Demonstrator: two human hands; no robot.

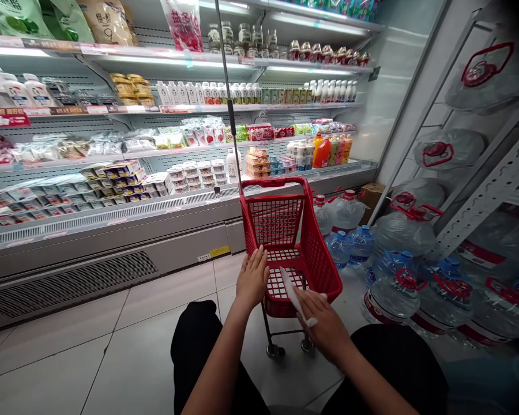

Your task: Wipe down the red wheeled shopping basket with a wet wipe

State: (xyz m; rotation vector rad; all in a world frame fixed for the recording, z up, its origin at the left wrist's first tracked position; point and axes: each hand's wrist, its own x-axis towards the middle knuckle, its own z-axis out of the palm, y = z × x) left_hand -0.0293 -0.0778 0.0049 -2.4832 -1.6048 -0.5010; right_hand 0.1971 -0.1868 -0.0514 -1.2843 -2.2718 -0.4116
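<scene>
In the head view, a red plastic lattice shopping cart (322, 262) is standing on the pale tiled floor (155, 340) near the grey metal cooler's (190, 237) front edge. At the cart's near left corner, the left hand (253, 279) is stretching flat, fingers straight; at its near edge, the right hand (322, 320) is gripping a thin white sheet (292, 291).

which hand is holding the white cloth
The right hand holds the white cloth by the red cart; no cloth shows in the left hand.
</scene>
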